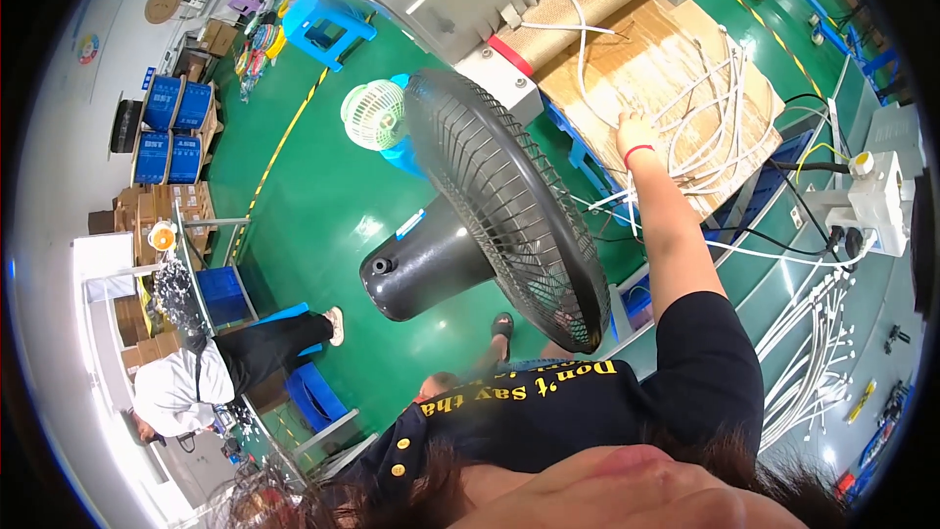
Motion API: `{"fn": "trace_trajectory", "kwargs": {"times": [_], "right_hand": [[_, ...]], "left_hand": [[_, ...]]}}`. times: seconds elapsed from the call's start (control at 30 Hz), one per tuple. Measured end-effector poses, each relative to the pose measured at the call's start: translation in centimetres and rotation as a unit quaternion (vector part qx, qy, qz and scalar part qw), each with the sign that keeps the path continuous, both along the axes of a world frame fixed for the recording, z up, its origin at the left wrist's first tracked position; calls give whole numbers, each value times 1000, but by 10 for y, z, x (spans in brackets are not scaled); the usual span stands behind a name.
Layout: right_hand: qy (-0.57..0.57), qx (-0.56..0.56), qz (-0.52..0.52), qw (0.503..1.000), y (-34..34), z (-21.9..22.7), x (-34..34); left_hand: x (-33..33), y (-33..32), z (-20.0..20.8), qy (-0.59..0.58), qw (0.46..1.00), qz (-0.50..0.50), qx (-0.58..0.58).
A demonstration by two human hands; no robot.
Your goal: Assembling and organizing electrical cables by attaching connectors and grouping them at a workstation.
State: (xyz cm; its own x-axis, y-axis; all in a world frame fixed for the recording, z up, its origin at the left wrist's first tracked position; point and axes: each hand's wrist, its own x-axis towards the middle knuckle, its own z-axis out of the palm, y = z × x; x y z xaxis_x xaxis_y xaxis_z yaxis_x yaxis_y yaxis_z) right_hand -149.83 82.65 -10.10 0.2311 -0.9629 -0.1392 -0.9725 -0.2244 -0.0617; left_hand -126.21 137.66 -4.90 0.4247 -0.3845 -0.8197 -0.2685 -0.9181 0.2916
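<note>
My right hand (634, 133), with a red band at the wrist, reaches over a worn wooden board (565, 81). Its fingers are closed on a white cable (584, 69) that runs up onto a brown conveyor belt (578, 15). Beside the hand, several more white cables (729, 103) lie in loose loops over the board, some hanging off its near edge. My left hand does not show. A patch of skin low in the middle may belong to my left arm, but I cannot tell.
A large black fan (509, 206) stands close in front of me. Behind it are a small pale green fan (375, 115) and a blue stool (328, 24). White cable bundles (808, 358) and a white powered unit (871, 206) are at right. Another person (186, 392) works at far left.
</note>
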Motion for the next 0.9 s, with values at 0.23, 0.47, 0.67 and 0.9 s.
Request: {"fn": "trace_trajectory", "kwargs": {"times": [0.23,0.47,0.67,0.9], "right_hand": [[-63,-78,61,993,10,30,-25],[-493,-107,-27,863,-4,68,-39],[-843,191,-188,466,-11,119,-53],[-840,422,-249,232,18,99,-62]], "left_hand": [[-7,-19,9,-39,998,-38,2],[-12,-37,13,-34,998,21,47],[16,-6,-28,95,993,63,18],[23,7,-57,79,983,-130,-107]]}}
